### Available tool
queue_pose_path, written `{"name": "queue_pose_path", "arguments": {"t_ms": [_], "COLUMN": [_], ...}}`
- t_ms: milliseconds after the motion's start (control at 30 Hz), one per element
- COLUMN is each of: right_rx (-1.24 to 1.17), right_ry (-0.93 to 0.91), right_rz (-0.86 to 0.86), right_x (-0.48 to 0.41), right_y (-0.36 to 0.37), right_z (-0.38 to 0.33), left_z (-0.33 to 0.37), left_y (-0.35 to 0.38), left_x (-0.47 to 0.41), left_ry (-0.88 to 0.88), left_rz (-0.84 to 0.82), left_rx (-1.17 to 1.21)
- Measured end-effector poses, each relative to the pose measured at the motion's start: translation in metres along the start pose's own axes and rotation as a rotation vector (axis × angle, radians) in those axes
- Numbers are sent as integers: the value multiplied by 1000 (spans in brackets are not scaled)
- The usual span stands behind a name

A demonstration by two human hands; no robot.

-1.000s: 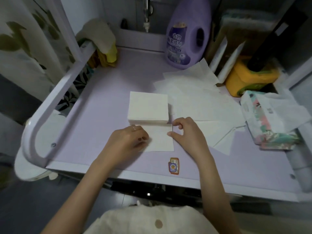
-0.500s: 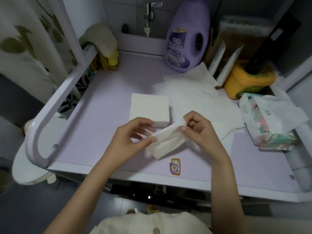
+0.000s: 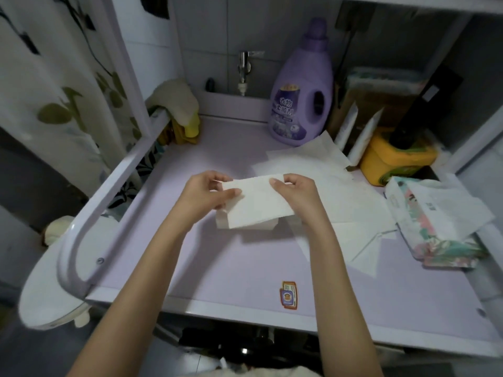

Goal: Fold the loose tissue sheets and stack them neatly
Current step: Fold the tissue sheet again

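Folded tissue (image 3: 258, 204) above the stack (image 3: 223, 223), left hand (image 3: 205, 195) fingers pinching its left edge, right hand (image 3: 295, 193) fingers its right

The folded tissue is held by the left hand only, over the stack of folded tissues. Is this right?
No. In the head view the left hand and the right hand both pinch the folded tissue, over the stack.

A purple bottle (image 3: 300, 110) stands near what seems a yellow tub (image 3: 392, 159).
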State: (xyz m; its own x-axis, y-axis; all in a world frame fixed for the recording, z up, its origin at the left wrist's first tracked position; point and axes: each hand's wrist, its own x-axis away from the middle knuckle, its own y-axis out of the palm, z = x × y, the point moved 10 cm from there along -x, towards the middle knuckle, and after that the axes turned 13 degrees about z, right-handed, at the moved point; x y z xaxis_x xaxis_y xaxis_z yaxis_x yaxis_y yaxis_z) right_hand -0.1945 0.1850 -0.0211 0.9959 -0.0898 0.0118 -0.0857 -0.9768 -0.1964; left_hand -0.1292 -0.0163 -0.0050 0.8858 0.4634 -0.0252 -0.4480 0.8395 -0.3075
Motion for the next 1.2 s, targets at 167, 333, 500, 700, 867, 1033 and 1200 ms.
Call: {"name": "queue_pose_path", "arguments": {"t_ms": [167,333,500,700,867,1033,1200], "right_rx": [153,227,233,225,233,242,254], "right_ry": [-44,-85,-109,-101,-90,-79,-76], "right_rz": [87,132,159,165,167,178,184], "right_x": [-4,0,-4,-5,-7,-7,-4], "right_y": [6,3,2,3,3,4,3], "right_z": [16,15,15,20,21,22,21], "left_z": [-26,-28,-29,-31,-30,-29,-27], "left_y": [-8,-15,-14,-14,-15,-15,-16], "left_x": [-9,-14,-16,-19,-18,-17,-15], "left_ry": [-30,-26,-10,-6,5,23,54], "left_rz": [106,202,215,221,225,232,249], "left_rx": [-50,7,-31,-65,-90,-94,-131]}}
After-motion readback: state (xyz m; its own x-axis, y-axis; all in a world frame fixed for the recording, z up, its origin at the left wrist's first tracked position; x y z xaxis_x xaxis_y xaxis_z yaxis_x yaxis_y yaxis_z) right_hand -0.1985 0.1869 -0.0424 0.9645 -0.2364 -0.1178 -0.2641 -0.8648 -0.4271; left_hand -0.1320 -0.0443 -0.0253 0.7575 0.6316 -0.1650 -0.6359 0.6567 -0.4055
